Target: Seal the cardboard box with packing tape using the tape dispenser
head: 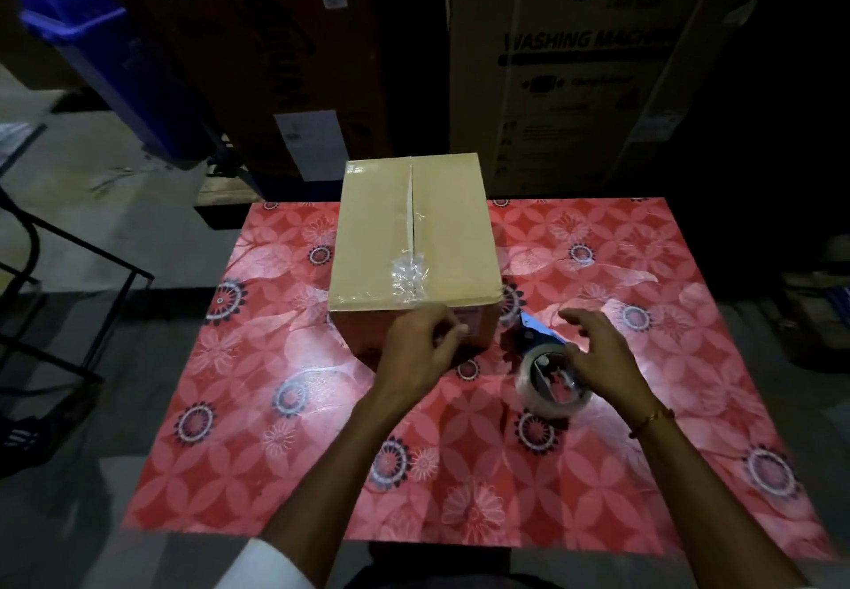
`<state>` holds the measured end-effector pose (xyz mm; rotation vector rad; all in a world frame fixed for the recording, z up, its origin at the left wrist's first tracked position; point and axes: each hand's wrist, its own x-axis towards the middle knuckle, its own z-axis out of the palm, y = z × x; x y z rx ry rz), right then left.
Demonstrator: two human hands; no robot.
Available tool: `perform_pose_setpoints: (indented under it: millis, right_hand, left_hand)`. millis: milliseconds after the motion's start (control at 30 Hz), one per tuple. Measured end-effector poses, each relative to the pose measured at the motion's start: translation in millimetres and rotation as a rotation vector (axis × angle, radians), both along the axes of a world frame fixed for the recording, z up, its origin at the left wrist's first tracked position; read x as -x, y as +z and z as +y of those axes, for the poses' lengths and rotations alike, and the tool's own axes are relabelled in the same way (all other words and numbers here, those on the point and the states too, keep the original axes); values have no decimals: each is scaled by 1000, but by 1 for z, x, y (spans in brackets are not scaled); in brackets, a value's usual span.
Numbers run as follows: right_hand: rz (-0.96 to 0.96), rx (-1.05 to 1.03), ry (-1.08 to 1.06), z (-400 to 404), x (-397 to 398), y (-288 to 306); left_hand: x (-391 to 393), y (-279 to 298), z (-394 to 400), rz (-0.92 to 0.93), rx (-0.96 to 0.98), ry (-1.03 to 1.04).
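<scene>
A closed cardboard box (453, 229) stands on the red flowered table (285, 450), far half, centre. Clear tape runs along its top seam, with a crumpled patch near the front edge. My left hand (421, 342) rests against the box's near face, fingers curled, nothing held. To the right of the box, a tape dispenser (547, 374) with a blue blade guard and a clear roll lies on the table. My right hand (598, 349) hovers over it, fingers spread, its thumb touching the roll.
Large cardboard cartons (584, 64) stand behind the table. A blue bin (106, 54) leans at the back left. A black metal frame (69, 294) stands left of the table.
</scene>
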<state>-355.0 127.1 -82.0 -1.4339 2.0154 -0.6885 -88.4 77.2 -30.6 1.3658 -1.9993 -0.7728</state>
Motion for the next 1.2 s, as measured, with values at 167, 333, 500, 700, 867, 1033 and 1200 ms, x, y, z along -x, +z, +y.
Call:
perform_pose_setpoints:
  millis: [167, 333, 500, 700, 867, 1033, 1200]
  right_hand:
    - [126, -261, 101, 2, 16, -26]
    - [228, -245, 104, -3, 11, -48]
    - [203, -183, 89, -2, 17, -50]
    - [-430, -54, 62, 21, 25, -17]
    - [-691, 79, 45, 21, 18, 26]
    - [-784, 139, 58, 3, -3, 61]
    - [-818, 145, 134, -16, -35, 82]
  left_hand:
    - [25, -18, 15, 66, -191, -65]
    - [39, -31, 20, 20, -303, -58]
    - [51, -34, 24, -28, -355, -57]
    - [66, -16, 27, 81, -270, -77]
    - [77, 16, 18, 237, -74, 25]
    - [64, 50, 0, 427, -138, 76]
    - [42, 75, -18, 493, -236, -70]
